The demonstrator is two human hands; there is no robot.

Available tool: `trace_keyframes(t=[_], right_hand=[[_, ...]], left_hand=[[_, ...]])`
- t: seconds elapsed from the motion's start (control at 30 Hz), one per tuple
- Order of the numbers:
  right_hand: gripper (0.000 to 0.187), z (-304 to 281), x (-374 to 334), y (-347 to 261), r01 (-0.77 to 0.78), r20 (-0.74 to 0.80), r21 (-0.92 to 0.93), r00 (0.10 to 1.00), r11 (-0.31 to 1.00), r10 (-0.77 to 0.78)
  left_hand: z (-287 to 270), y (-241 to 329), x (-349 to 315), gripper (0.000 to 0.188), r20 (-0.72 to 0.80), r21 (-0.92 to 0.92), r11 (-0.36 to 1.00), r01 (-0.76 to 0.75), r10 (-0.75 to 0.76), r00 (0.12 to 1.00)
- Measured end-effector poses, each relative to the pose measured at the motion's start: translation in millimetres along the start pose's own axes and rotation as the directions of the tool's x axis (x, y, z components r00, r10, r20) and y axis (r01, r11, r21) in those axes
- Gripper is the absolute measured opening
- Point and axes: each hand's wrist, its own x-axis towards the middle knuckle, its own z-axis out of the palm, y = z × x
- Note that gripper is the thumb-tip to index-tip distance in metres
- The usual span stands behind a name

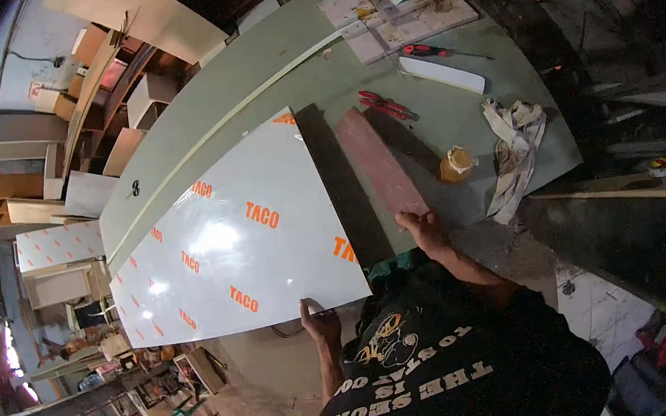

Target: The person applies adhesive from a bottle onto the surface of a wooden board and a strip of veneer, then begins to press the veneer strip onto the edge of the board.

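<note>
A cluttered woodworking shop surrounds a large grey-green worktable [455,124], on which a glossy white sheet [229,236] printed with orange lettering lies flat, its near edge overhanging toward the person. The left hand [319,322] grips that near edge with fingers curled under it, while the right hand [423,229] rests with fingers spread loosely on the end of a reddish board [379,161], which lies beside a dark strip [342,182] along the sheet's right edge. Further out lie red-handled pliers [385,105], a screwdriver [438,50], a crumpled rag [516,142] and a small jar [456,163].
</note>
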Motion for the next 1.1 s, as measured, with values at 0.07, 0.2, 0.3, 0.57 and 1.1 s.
trace_keyframes(t=[0.07,0.2,0.3,0.57,1.1], right_hand=[[0.041,6.5,22.9,-22.3,-0.074,0.005,-0.003,0.997,0.997,0.074],[0.047,32.3,49.3,-96.9,-0.084,0.057,0.045,0.995,0.995,0.081],[0.053,29.2,58.3,-99.1,-0.11,0.144,-0.074,0.982,0.991,0.119],[0.043,-47.3,-70.0,-41.7,-0.095,-0.178,0.009,0.979,0.995,0.095],[0.061,-93.4,72.4,-58.2,0.285,-0.345,-0.638,0.724,0.715,-0.597]], left_hand=[[12.1,1.2,-8.2,0.031,-0.059,0.015,0.999,0.046,-0.045,0.997],[-31.6,-0.5,12.0,0.039,-0.086,0.128,0.989,0.071,-0.06,0.994],[-42.1,2.1,14.4,0.041,-0.03,0.148,0.979,0.139,-0.136,0.99],[-51.5,1.1,21.5,0.046,0.082,0.324,0.927,0.188,-0.226,0.971],[-258.1,12.2,-52.7,0.07,-0.16,0.57,0.801,0.181,-0.108,0.981]])
